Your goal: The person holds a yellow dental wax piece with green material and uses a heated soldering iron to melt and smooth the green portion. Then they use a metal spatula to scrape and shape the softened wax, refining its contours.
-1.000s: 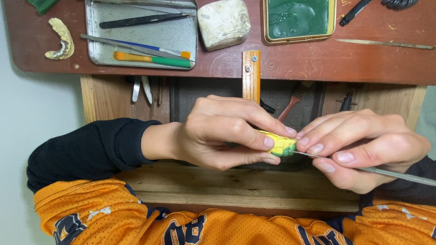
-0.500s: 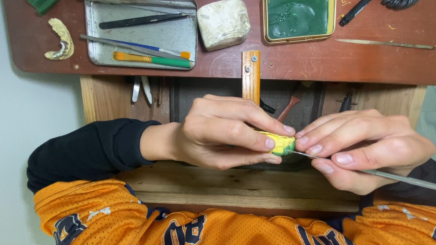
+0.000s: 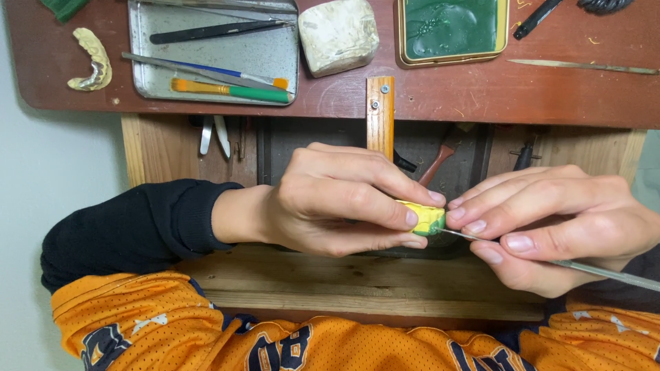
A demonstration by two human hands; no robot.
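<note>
**Yellow Piece and Metal Tool: Position and Grip**

The left hand (image 3: 337, 203) pinches the small yellow piece (image 3: 423, 218) between thumb and fingers, above the wooden bench ledge (image 3: 357, 278). The right hand (image 3: 550, 227) grasps a thin metal tool (image 3: 584, 268). The tool's long axis runs nearly horizontal, tip pointing left, touching the piece.

1. A metal tray (image 3: 275, 58) is seen on the red-brown bench top (image 3: 481, 96), with a green-handled brush (image 3: 230, 90) laid in it.
2. A whitish block (image 3: 339, 34) is placed just beside the tray.
3. A tin of green wax (image 3: 450, 29) is set near the block.
4. A dental cast (image 3: 93, 60) is laid at the left.
</note>
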